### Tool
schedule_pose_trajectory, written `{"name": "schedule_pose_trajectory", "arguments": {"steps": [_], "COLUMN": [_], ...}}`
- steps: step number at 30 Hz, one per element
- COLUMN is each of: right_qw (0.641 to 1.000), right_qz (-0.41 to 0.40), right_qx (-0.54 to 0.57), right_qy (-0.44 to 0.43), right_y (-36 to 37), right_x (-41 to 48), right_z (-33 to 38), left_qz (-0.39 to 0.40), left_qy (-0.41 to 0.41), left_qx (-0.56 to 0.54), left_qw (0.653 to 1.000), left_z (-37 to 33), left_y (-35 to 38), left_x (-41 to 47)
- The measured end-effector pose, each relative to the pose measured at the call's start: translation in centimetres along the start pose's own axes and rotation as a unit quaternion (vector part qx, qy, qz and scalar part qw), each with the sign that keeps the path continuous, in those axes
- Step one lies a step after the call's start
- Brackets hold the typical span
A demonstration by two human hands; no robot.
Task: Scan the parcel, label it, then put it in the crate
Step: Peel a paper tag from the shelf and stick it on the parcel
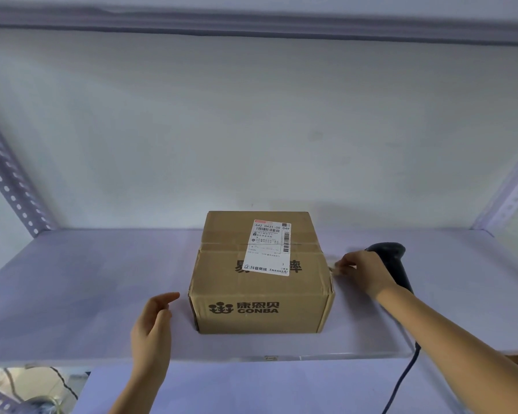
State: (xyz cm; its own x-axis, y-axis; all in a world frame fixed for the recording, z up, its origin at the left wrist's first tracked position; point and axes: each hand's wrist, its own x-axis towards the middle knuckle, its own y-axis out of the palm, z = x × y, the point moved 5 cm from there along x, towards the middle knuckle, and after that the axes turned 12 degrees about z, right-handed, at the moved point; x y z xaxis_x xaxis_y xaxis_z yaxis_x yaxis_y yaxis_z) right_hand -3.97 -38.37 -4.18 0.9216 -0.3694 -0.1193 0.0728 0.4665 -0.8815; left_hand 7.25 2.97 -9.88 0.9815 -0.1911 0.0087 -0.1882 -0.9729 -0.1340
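We count 1 cardboard parcel (260, 276) w/ 1 shipping label (269, 248), 1 handheld scanner (393, 261), 2 hands, left (151, 327) & right (364, 268), 1 shelf (87, 294).

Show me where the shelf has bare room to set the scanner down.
Widest bare patch: shelf left of the parcel, running to the left upright, past the left hand. A thin strip lies behind the parcel, along the wall. Crowded right of the parcel: right hand, scanner and its cable.
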Motion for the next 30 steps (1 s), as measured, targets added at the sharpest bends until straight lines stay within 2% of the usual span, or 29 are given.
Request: {"name": "schedule_pose_trajectory", "arguments": {"steps": [4,7,15,19,22,24,26,28,30], "right_qw": [1.000,0.997,0.995,0.992,0.969,0.945,0.924,0.906,0.894], "right_qz": [-0.007,-0.007,-0.070,-0.129,-0.242,-0.313,-0.348,-0.362,-0.372], "right_qx": [-0.015,-0.077,-0.057,-0.015,0.030,0.047,0.068,0.087,0.087], "right_qy": [0.008,0.017,0.031,0.006,-0.029,-0.081,-0.145,-0.201,-0.233], "right_y": [0.4,0.8,0.1,-1.5,-3.5,-4.7,-5.3,-5.4,-5.1], "right_x": [0.0,-0.3,-1.5,-3.1,-5.7,-7.6,-9.3,-10.6,-11.5], "right_z": [0.0,0.5,0.7,1.9,3.8,6.0,8.5,11.2,13.3], "left_qz": [0.003,0.002,0.001,0.003,-0.031,-0.074,-0.102,-0.092,-0.046], "left_qy": [-0.006,-0.003,0.004,0.006,0.012,0.047,0.118,0.206,0.276], "left_qx": [-0.005,0.000,0.021,0.021,0.014,0.005,0.008,0.018,0.044], "left_qw": [1.000,1.000,1.000,1.000,0.999,0.996,0.988,0.974,0.959], "left_z": [-0.2,-0.1,-0.4,-0.5,-1.0,-2.6,-5.8,-10.0,-14.3], "left_y": [0.0,0.0,0.0,0.1,0.0,-0.2,-0.2,0.4,1.6], "left_x": [0.1,0.0,-0.3,-0.4,-0.6,-1.3,-2.4,-3.6,-5.1]}}
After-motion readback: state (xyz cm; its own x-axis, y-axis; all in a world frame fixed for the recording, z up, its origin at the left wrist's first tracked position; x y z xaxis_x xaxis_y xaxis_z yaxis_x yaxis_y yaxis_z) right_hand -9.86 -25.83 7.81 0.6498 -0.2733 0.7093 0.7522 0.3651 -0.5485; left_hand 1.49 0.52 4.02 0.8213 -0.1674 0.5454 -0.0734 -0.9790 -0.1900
